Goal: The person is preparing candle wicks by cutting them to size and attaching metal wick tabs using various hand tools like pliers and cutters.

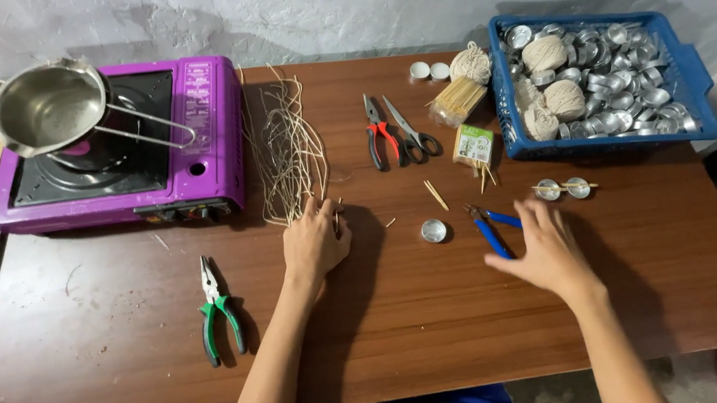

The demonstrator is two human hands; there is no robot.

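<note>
My left hand [315, 244] rests on the brown wooden table [111, 335], its fingers pinching the near ends of a loose pile of pale wick strands [289, 151]. My right hand [544, 250] lies flat with fingers spread, its fingertips on the blue-handled pliers [491, 229]. A small round metal cup [434, 230] sits between the two hands. Two more metal cups [562, 188] with a thin stick laid across them stand just beyond my right hand.
A purple portable gas stove [197, 138] with a steel pot [48, 108] stands at the back left. Green-handled pliers [217, 313], red-handled pliers [380, 135], scissors [415, 136], stick bundles [460, 102] and a blue basket [694, 86] of metal cups and string balls lie around.
</note>
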